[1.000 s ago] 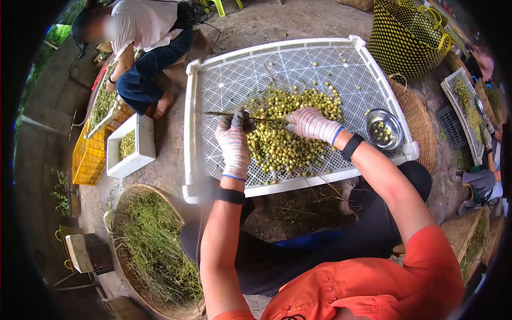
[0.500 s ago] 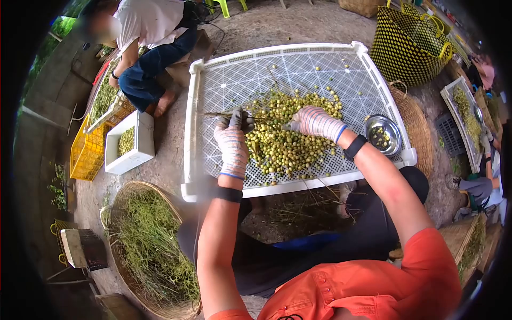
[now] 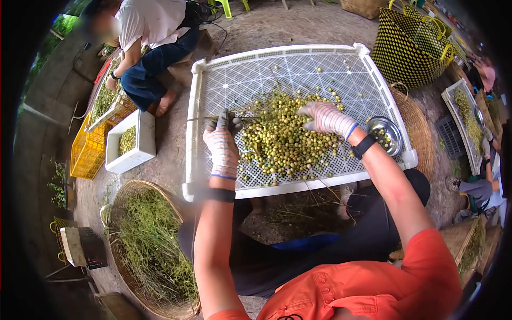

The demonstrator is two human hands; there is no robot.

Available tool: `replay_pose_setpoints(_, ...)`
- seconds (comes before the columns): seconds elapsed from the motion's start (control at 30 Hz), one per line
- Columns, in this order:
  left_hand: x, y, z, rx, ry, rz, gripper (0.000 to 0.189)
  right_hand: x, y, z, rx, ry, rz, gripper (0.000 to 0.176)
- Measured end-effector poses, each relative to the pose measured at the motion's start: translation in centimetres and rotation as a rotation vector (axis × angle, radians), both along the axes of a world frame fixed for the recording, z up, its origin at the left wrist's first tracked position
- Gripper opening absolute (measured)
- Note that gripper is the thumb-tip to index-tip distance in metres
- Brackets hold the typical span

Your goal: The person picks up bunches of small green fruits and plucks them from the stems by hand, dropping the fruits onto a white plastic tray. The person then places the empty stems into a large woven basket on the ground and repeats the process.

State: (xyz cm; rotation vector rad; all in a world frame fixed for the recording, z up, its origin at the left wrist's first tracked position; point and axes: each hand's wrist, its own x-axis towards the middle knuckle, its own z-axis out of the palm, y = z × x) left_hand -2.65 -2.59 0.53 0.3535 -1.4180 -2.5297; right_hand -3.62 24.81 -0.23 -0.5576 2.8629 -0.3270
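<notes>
My left hand [image 3: 222, 146], in a striped glove with grey fingertips, is closed on a few thin twigs [image 3: 200, 119] above the left part of a white mesh tray [image 3: 213, 69]. The twigs stick out past the tray's left rim. A heap of small round yellow-green fruits [image 3: 285, 144], mixed with fine stems, lies in the middle of the tray. Over the heap's right side is my right hand [image 3: 329, 118], in a matching glove, its thumb and fingers apart and nothing visible in them. To its right a metal bowl [image 3: 393, 128] holds some of the fruits.
A wicker basket [image 3: 120, 242] full of green stems stands at lower left. Beyond it are a white box [image 3: 140, 152] of fruits and a yellow crate [image 3: 85, 152]. Another person [image 3: 152, 26] sits at upper left. A black-yellow woven bag [image 3: 400, 48] stands at upper right.
My left hand has moved left with the twigs, away from the heap. My right hand has shifted slightly right, and its fingers have spread from a closed pinch.
</notes>
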Motion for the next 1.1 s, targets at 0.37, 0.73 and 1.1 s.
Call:
replay_pose_setpoints(0.37, 1.0, 2.5, 0.6, -0.089, 0.068, -0.139, 0.010, -1.5, -6.4, 0.9, -0.466, -0.161, 0.081, 0.030)
replay_pose_setpoints(0.73, 1.1, 2.0, -0.5, -0.056, 0.052, -0.102, 0.012, -0.7, -5.4, -1.7, -0.798, -0.458, -0.055, 0.030)
replay_pose_setpoints(1.1, 0.4, 0.7, -0.9, 0.022, -0.038, -0.082, 0.014, -1.8, -2.7, -1.1, -0.594, -0.177, 0.045, 0.054)
